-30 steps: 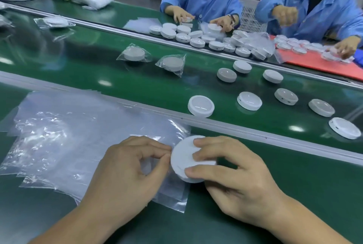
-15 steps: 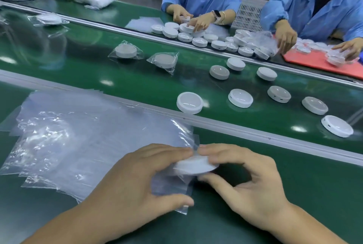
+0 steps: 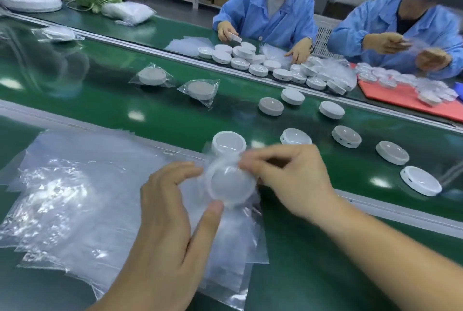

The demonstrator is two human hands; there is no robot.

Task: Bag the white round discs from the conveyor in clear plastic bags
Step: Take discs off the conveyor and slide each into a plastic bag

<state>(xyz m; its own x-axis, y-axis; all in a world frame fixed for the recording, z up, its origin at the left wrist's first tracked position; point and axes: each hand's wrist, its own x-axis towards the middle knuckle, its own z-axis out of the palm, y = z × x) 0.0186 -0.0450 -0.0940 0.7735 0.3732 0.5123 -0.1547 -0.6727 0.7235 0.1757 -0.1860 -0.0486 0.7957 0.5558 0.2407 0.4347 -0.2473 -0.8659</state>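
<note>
A glossy green conveyor belt [image 3: 175, 120] crosses the scene. A metal rail [image 3: 400, 213] separates it from the matte green table [image 3: 313, 273] nearest the camera. A loose stack of clear, crinkled plastic bags [image 3: 75, 205] lies on that table. Beyond the belt, two people in blue coats [image 3: 270, 15] work over heaps of discs beside a red mat [image 3: 400, 100]. Several bare white round discs [image 3: 347, 136] lie scattered on the belt, and two bagged discs [image 3: 152, 76] sit farther left. One bare disc [image 3: 228, 141] lies just behind the hands, partly hidden. Above the stack, the left hand [image 3: 165, 223] grips a domed white round disc [image 3: 230, 185] between thumb and fingers. The disc sits inside a thin clear plastic bag [image 3: 215, 160]. The right hand [image 3: 293, 180], close by, pinches the bag's film at its upper right.
</note>
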